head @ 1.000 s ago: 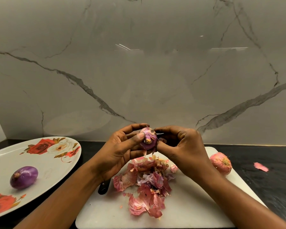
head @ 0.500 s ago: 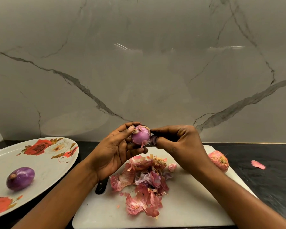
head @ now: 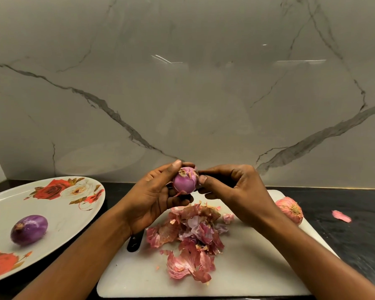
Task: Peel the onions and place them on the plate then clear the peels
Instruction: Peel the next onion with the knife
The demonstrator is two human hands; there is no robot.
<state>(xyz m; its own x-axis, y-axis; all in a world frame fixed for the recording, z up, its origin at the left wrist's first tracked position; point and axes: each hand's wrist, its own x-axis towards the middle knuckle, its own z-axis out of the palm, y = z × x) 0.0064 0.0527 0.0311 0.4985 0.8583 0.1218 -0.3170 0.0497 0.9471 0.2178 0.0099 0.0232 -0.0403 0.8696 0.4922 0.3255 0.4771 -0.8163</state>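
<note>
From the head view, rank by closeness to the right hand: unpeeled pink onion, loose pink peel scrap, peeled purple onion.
1. Unpeeled pink onion, just right.
2. Loose pink peel scrap, farther right.
3. Peeled purple onion, far left.

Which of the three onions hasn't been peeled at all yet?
The pink papery onion on the cutting board, far right; the others show purple flesh.

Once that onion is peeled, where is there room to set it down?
The plate has most room: its white middle between the peeled onion and the printed roses. The cutting board is bare along its near edge, below the peel pile. Its centre is crowded with peels; an unpeeled onion sits at its far right.
</note>
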